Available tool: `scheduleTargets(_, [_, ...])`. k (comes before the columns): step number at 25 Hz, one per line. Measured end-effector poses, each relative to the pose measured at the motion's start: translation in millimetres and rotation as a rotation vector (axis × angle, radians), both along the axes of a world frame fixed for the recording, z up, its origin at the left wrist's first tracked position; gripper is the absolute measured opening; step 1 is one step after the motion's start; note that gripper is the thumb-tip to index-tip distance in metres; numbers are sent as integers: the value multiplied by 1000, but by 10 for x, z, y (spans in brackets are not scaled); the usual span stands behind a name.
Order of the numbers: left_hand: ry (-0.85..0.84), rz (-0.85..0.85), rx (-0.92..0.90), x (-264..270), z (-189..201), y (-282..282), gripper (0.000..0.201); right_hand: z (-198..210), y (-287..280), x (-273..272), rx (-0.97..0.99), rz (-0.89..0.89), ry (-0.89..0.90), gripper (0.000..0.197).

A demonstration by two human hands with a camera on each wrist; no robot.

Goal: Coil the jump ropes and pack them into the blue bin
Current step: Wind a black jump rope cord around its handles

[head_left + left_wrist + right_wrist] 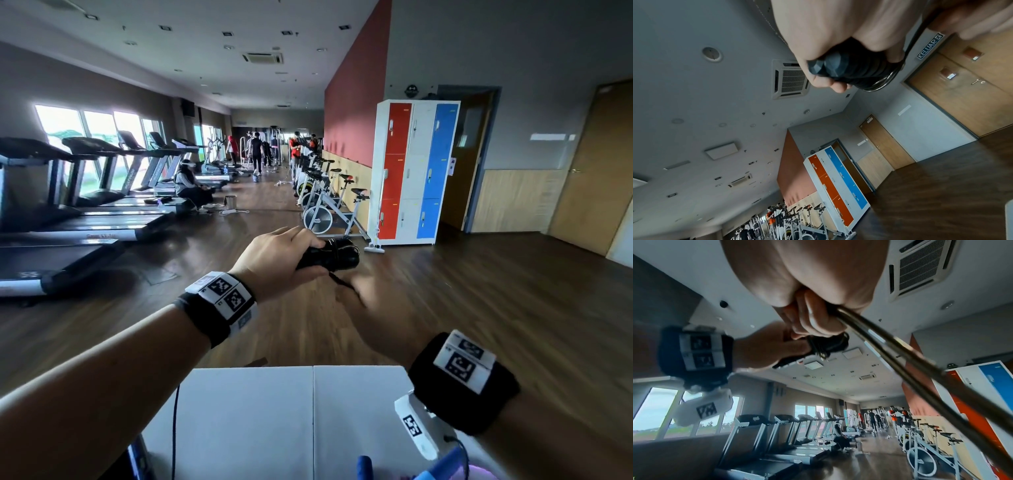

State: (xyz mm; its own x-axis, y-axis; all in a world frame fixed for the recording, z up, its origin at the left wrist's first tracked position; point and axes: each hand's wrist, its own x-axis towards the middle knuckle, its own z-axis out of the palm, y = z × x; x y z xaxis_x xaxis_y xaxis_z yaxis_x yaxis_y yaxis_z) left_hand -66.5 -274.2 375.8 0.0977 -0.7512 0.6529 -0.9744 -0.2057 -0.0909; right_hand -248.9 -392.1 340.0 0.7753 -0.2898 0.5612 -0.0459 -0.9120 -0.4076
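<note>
My left hand (284,260) grips a black jump rope (329,257) held out over the floor, beyond the white table (274,411). The two black handles (849,71) lie side by side in my left hand's (828,32) fist, with several turns of cord wound round them. My right hand (370,301), blurred, is just below and to the right of the bundle. In the right wrist view my right hand's fingers (813,318) pinch the loose cord (900,350), which runs off to the lower right. Blue and purple things (442,462) show at the bottom edge; I cannot tell whether they are the bin.
Treadmills (85,219) line the left side under the windows. Spin bikes (329,209) and a red, white and blue locker (411,171) stand along the right wall. A person sits on the floor (191,185); others stand far down the room. Wooden floor lies between.
</note>
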Motion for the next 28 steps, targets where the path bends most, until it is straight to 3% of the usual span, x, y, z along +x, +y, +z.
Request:
scheduleTargets(4, [-23, -10, 42, -22, 34, -9, 46, 523, -31, -103, -238, -81, 124, 33])
scheduleTargets(9, [-18, -104, 4, -83, -24, -2, 45, 1229, -229, -153, -238, 5, 323, 27])
scheduleTargets(15, [-1, -222, -42, -275, -7, 22, 49, 1460, -650, 149, -150, 121, 381, 31])
scheduleTargets(19, [-34, -272, -125, -408, 41, 116, 46, 1287, -814, 247, 138, 240, 364, 36])
scheduleTargets(23, [-44, -271, -121, -405, 142, 163, 46, 782, -907, 349, 591, 291, 197, 33])
scheduleTargets(26, [-15, -253, -130, -397, 162, 139, 47, 340, -764, 434, 1012, 359, -25, 17])
scheduleTargets(28, [14, -219, -146, -373, 151, 110, 48, 76, -567, 501, 1287, 402, -120, 24])
